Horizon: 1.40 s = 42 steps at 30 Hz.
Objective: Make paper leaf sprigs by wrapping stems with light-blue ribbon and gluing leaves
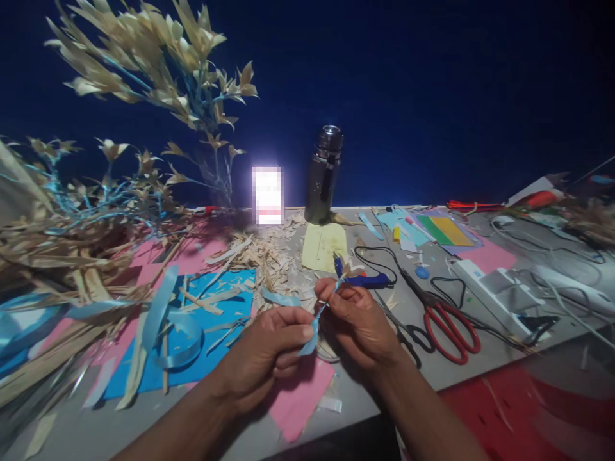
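Observation:
Both hands meet over the front middle of the table. My left hand is closed, pinching a light blue ribbon whose loose end hangs below the fingers. My right hand is closed on a thin stem wrapped in the same blue, topped by a small pale dried-leaf flower. The ribbon runs twisted along the stem between the two hands. Just behind the right hand lies a blue-handled tool, partly hidden by the fingers. Right of that hand are black-handled scissors and large red-handled scissors.
Tall dried-leaf branches rise at the left. Loose strips and blue ribbon cover a blue sheet. A dark flask stands at the back beside a bright, pixelated patch. A power strip with cables lies at the right.

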Tool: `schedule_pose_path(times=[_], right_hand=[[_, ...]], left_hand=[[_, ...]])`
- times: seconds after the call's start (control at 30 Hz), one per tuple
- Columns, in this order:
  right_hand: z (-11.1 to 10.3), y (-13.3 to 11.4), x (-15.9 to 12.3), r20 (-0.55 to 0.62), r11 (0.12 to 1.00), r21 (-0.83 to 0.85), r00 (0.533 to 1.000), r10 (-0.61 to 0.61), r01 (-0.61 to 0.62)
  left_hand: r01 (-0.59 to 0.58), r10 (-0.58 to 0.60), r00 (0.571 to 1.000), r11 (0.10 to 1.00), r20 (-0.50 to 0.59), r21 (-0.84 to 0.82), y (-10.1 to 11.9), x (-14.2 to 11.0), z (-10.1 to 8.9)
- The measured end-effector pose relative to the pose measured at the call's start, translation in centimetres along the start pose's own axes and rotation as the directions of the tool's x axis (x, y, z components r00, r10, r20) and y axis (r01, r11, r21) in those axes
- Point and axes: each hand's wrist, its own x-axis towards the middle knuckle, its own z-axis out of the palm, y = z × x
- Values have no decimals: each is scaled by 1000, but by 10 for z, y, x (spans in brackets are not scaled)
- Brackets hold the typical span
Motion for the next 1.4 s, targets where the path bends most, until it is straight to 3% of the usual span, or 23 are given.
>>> schedule_pose_path(times=[0.27, 0.5, 0.67, 0.83, 0.97, 1.2, 1.3, 1.4], right_hand=[[1, 3, -2, -101, 996, -89, 995, 7, -16], [-2, -1, 0, -17, 1000, 6, 1000, 22, -21], [-2, -2, -3, 69, 997, -6, 995, 77, -76], [-4, 2, -3, -65, 998, -48, 998, 25, -28], [-6, 3, -2, -113, 999, -10, 992, 50, -52], [-4, 3, 1, -101, 996, 83, 994, 40, -31], [-7, 2, 0, -101, 999, 14, 994, 41, -39], [-10, 3, -6, -94, 982, -189, 996, 8, -26]], left_hand=[[-21, 23, 996, 999, -82, 33, -2, 0, 2], [29, -29, 998, 999, 55, 15, 3, -2, 5], [-46, 50, 995, 997, -82, 54, 1, -2, 4], [-85, 111, 976, 986, -186, 142, -3, 0, 6], [-87, 115, 985, 977, -132, 196, -4, 1, 4], [-42, 48, 998, 989, -40, 143, -2, 1, 0], [-39, 48, 996, 991, -71, 127, -2, 1, 1], [-88, 110, 980, 987, -166, 134, -2, 2, 1]])
